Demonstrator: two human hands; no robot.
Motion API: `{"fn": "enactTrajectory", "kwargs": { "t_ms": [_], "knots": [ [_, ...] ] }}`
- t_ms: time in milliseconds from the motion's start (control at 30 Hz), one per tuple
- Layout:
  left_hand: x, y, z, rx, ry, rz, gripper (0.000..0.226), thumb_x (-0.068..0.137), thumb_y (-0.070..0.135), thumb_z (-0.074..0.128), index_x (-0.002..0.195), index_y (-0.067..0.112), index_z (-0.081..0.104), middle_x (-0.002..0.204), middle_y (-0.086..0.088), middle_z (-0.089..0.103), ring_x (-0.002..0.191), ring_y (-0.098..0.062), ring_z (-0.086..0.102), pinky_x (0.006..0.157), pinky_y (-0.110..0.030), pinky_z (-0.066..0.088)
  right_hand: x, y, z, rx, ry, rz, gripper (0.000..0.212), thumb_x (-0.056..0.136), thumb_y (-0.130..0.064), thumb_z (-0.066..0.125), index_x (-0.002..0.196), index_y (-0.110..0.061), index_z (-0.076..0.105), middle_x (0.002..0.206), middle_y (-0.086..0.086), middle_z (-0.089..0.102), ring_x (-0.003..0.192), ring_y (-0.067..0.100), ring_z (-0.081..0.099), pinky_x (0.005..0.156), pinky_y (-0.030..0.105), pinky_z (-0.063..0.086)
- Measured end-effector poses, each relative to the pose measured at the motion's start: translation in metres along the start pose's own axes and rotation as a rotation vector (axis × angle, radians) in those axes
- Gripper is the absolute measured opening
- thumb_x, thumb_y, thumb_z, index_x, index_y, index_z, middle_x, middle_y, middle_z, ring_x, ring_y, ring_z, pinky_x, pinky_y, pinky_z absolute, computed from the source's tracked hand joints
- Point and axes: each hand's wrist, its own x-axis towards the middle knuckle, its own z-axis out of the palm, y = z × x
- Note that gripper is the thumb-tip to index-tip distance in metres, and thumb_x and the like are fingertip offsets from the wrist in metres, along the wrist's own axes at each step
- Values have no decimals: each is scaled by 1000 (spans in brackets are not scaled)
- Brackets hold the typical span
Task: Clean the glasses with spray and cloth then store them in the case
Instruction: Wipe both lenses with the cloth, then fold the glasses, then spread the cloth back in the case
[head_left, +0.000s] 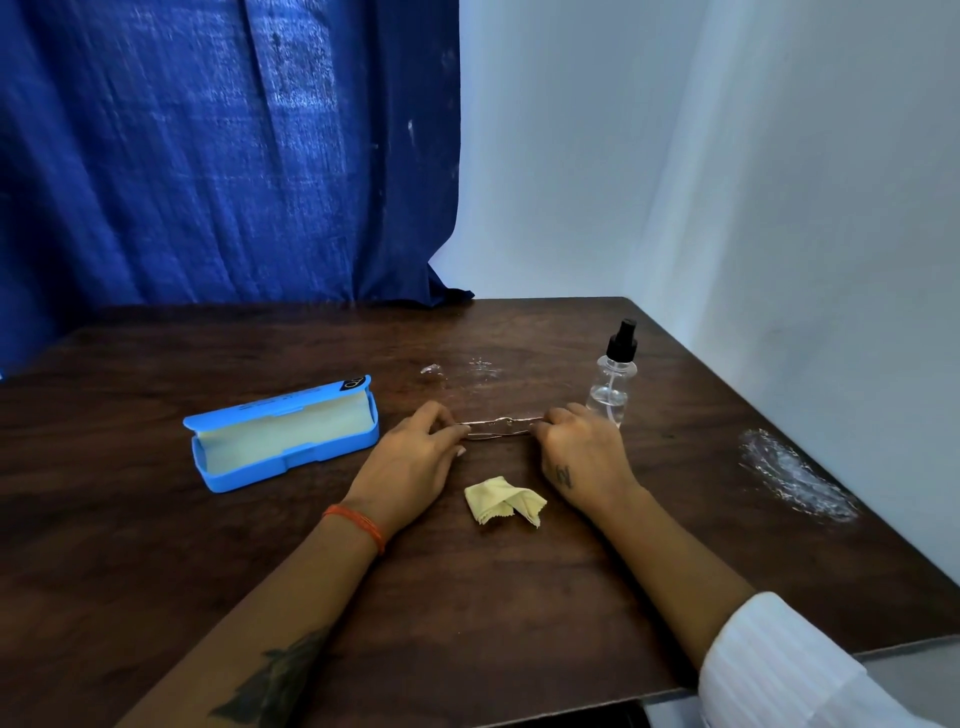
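Note:
Thin-framed glasses (501, 427) lie across the middle of the dark wooden table (467, 597). My left hand (415, 457) pinches their left end and my right hand (579, 452) pinches their right end. A crumpled pale yellow cloth (501, 500) lies on the table just in front of the glasses, between my wrists. The blue glasses case (283, 434) stands open to the left, nothing inside it. A clear spray bottle (613, 376) with a black nozzle stands upright just behind my right hand.
Small wet spots (467, 368) glisten on the table behind the glasses. A larger wet smear (795, 475) sits near the table's right edge. A blue curtain (223, 156) hangs behind the table on the left, a white wall on the right.

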Motion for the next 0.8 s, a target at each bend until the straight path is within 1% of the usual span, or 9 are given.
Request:
{"fn": "enactTrajectory", "kwargs": {
  "t_ms": [100, 200, 267, 300, 400, 467, 567, 700, 800],
  "knots": [
    [-2, 1, -1, -52, 17, -14, 26, 84, 23, 62, 107, 11, 66, 102, -7, 59, 79, -17, 60, 67, -33, 56, -8, -3, -4, 135, 51, 120, 10, 60, -9, 75, 67, -16, 73, 60, 2, 66, 55, 23, 62, 44, 20, 39],
    [-8, 7, -5, -214, 48, -54, 39, 84, 43, 53, 110, 17, 66, 99, 1, 58, 81, -6, 56, 71, -18, 49, -17, -11, -21, 632, 113, 326, 14, 73, -20, 75, 87, -22, 76, 76, -4, 73, 65, 8, 66, 62, 20, 50],
    [-16, 13, -9, -338, 82, -67, 43, 83, 50, 53, 110, 19, 66, 98, 4, 56, 83, -4, 55, 72, -15, 47, -26, -19, -35, 951, 99, 384, 14, 73, -25, 77, 87, -22, 75, 77, -9, 73, 67, 3, 66, 66, 17, 53],
    [-20, 15, -11, -379, 85, -63, 43, 82, 51, 54, 111, 21, 65, 98, 4, 56, 85, -4, 56, 73, -16, 48, -30, -22, -39, 1007, 63, 369, 16, 72, -27, 78, 87, -23, 75, 77, -10, 72, 69, 3, 66, 65, 16, 52],
    [-31, 20, -14, -406, 18, -38, 47, 80, 54, 55, 114, 24, 63, 101, 5, 54, 92, -6, 55, 72, -15, 50, -43, -27, -38, 872, -92, 292, 21, 70, -31, 79, 89, -27, 74, 78, -17, 69, 70, -5, 62, 65, 8, 46],
    [-32, 23, -13, -354, -32, -22, 48, 77, 55, 58, 115, 26, 62, 102, 7, 55, 94, -5, 54, 75, -16, 48, -43, -27, -32, 789, -121, 277, 16, 73, -21, 76, 88, -27, 75, 76, -19, 68, 66, -11, 57, 64, 4, 39],
    [-31, 32, -11, -315, -25, -19, 47, 76, 54, 60, 113, 25, 63, 99, 8, 57, 92, -3, 53, 78, -18, 46, -38, -27, -33, 777, -92, 294, 16, 75, -14, 71, 84, -27, 75, 73, -19, 67, 66, -8, 58, 65, 8, 41],
    [-27, 43, -12, -365, 36, -80, 34, 81, 37, 59, 111, 22, 64, 95, 7, 58, 87, -4, 56, 75, -26, 51, -32, -26, -47, 720, -13, 223, 12, 73, -23, 64, 81, -27, 72, 77, -14, 65, 74, 0, 57, 68, 17, 46],
    [-22, 45, -19, -386, 98, -110, 28, 79, 21, 57, 106, 21, 66, 96, 7, 64, 89, -2, 58, 80, -18, 48, -23, -25, -62, 751, 12, 200, 8, 74, -24, 63, 77, -26, 71, 72, -14, 64, 70, 2, 58, 64, 17, 45]
  ]
}}
